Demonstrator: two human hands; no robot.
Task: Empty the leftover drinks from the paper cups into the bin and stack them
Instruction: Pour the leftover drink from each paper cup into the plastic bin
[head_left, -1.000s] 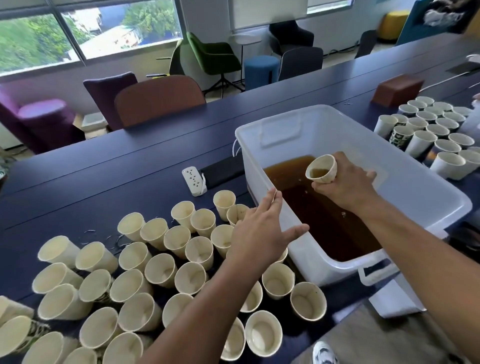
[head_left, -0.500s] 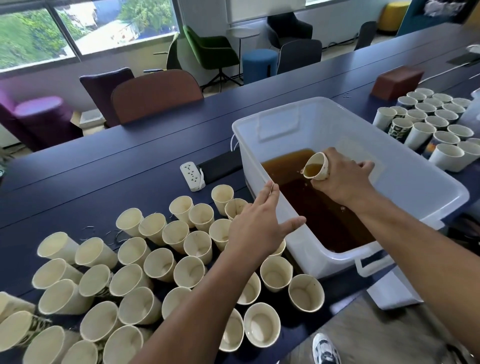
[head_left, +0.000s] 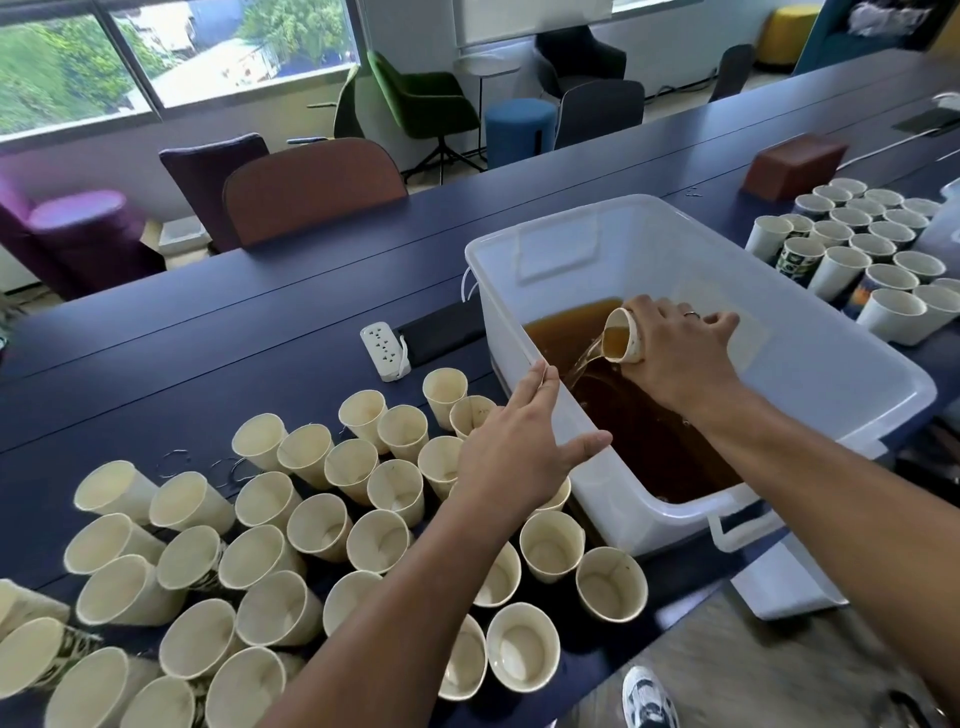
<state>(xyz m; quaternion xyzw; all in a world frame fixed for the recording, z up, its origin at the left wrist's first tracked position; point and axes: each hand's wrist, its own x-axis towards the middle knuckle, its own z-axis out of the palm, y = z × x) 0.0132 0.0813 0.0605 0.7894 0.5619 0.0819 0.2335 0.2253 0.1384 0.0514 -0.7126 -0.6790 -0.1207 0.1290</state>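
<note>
My right hand (head_left: 680, 358) grips a paper cup (head_left: 623, 336) tipped on its side over the white plastic bin (head_left: 810, 358). Brown drink streams out of the cup into the dark liquid pooled in the bin. My left hand (head_left: 511, 452) hovers with straight fingers at the bin's near left rim, above several empty paper cups (head_left: 322, 525) standing on the dark blue table (head_left: 208, 343). Several more cups (head_left: 862, 254) stand to the right of the bin.
A white power strip (head_left: 384, 349) lies left of the bin by a black cable slot. A brown block (head_left: 792, 163) sits behind the right cups. The bin's lid (head_left: 795, 587) lies under its near corner. Chairs line the far side of the table.
My right hand has tilted the cup further over, and the drink now pours out into the bin. My left hand has stayed by the rim.
</note>
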